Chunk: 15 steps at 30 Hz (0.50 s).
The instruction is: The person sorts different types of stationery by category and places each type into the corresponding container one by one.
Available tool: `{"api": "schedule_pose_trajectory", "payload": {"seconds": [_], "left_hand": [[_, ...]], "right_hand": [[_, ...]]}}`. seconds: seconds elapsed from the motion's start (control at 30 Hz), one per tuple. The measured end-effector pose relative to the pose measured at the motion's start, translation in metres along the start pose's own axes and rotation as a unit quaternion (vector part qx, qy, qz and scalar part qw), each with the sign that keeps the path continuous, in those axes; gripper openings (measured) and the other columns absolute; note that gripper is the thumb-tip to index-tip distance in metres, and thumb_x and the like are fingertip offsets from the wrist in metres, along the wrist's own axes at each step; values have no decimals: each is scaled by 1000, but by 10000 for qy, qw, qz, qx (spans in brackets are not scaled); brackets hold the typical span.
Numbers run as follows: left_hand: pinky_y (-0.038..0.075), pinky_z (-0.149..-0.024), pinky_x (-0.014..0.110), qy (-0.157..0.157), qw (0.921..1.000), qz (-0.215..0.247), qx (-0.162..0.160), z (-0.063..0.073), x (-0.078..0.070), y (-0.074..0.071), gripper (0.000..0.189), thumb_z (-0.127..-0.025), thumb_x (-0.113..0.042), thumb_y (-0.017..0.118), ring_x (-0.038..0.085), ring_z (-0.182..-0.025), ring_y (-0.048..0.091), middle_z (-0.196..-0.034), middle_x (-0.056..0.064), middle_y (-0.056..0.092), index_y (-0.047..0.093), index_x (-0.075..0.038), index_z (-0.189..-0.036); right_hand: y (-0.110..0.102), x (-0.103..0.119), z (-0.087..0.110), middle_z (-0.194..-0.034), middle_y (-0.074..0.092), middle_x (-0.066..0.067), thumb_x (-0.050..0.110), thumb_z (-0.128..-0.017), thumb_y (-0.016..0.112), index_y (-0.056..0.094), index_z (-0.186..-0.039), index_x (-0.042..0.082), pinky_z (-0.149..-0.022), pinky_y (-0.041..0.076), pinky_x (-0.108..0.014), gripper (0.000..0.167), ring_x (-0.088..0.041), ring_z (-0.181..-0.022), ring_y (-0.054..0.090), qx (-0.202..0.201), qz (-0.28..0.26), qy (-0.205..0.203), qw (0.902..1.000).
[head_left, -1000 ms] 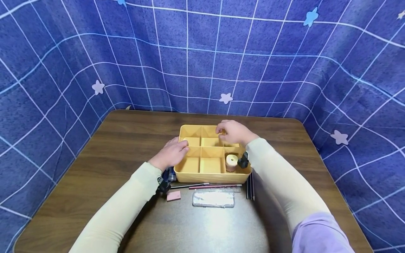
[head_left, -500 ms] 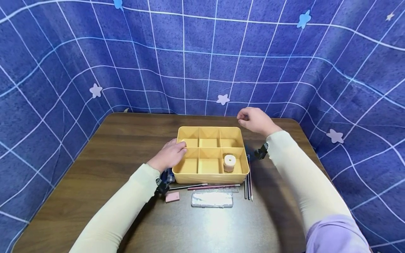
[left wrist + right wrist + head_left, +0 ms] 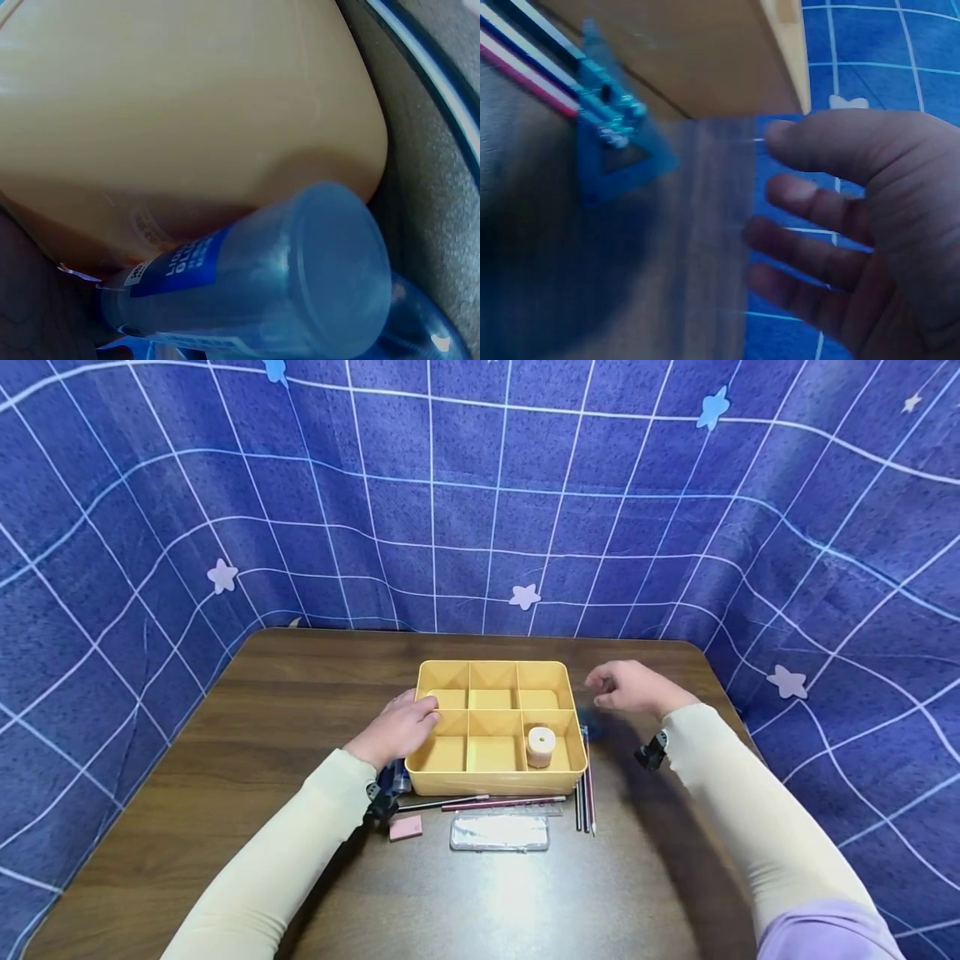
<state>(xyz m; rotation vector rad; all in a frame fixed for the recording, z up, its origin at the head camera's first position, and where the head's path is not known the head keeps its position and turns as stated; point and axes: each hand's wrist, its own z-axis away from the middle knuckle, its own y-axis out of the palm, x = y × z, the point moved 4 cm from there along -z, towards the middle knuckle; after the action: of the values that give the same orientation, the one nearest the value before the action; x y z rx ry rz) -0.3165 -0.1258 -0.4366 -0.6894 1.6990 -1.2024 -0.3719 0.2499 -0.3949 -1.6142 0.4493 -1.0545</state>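
Note:
A yellow divided organizer box point(image 3: 495, 783) stands on the table, with a round white-and-tan piece point(image 3: 541, 742) with a hole in its top in its front right compartment. My left hand point(image 3: 397, 727) grips the box's left wall, thumb over the rim and fingers outside. Below it, a clear cylinder with a blue label point(image 3: 255, 270) lies against the box in the left wrist view. My right hand point(image 3: 633, 687), loosely curled and holding nothing, hovers right of the box. Nearest to it on the table is a blue set square point(image 3: 652, 161) with a teal piece point(image 3: 619, 120) over it.
Pencils point(image 3: 583, 802) lie along the box's right side. In front are more pencils point(image 3: 502, 803), a clear ruler point(image 3: 551, 811), a clear flat case point(image 3: 499, 833) and a pink eraser point(image 3: 406, 827). A blue gridded curtain point(image 3: 480, 510) surrounds the wooden table point(image 3: 330, 668).
My right hand has left the back right compartment, moving right past the rim and then down beside the box. The left hand keeps its grip on the box.

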Motion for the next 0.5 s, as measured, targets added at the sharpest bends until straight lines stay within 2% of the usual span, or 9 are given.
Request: {"api": "schedule_pose_trajectory", "payload": {"seconds": [0.1,0.2,0.27,0.43,0.5], "left_hand": [[38,-100,55,-16,10000,18,-15,1,1,0,21,-106,-24,45,37,-117,51,-86,9,54,51,-14,-88],[38,-99,54,-1,10000,61,-32,2,0,-1,21,-106,-23,45,37,-116,51,-86,10,54,51,-14,-87],[39,-99,54,18,10000,87,-43,2,0,-2,21,-106,-23,45,36,-115,52,-86,10,54,50,-14,-87],[38,-100,55,-7,10000,93,-24,1,1,0,21,-106,-23,45,37,-119,51,-88,10,55,50,-15,-87],[38,-102,55,-33,9999,102,1,1,1,0,21,-106,-24,44,37,-120,50,-89,10,56,50,-15,-87]], "right_hand": [[15,0,4,-116,68,-20,6,-79,78,65,-124,-3,-90,50,-52,48,-37,-103,64,433,113,-109,9989],[30,1,4,-120,65,-21,9,-75,82,63,-129,0,-92,49,-52,58,-39,-107,60,776,355,-226,9961],[39,1,4,-127,63,-22,11,-73,85,61,-132,2,-100,45,-55,64,-45,-119,55,948,458,-88,9944],[51,6,5,-139,56,-24,8,-69,87,58,-137,1,-112,31,-61,74,-56,-140,31,1142,672,221,9909],[54,8,5,-140,56,-24,6,-68,87,57,-137,-1,-112,32,-60,75,-56,-141,30,1152,719,233,9905]]}}
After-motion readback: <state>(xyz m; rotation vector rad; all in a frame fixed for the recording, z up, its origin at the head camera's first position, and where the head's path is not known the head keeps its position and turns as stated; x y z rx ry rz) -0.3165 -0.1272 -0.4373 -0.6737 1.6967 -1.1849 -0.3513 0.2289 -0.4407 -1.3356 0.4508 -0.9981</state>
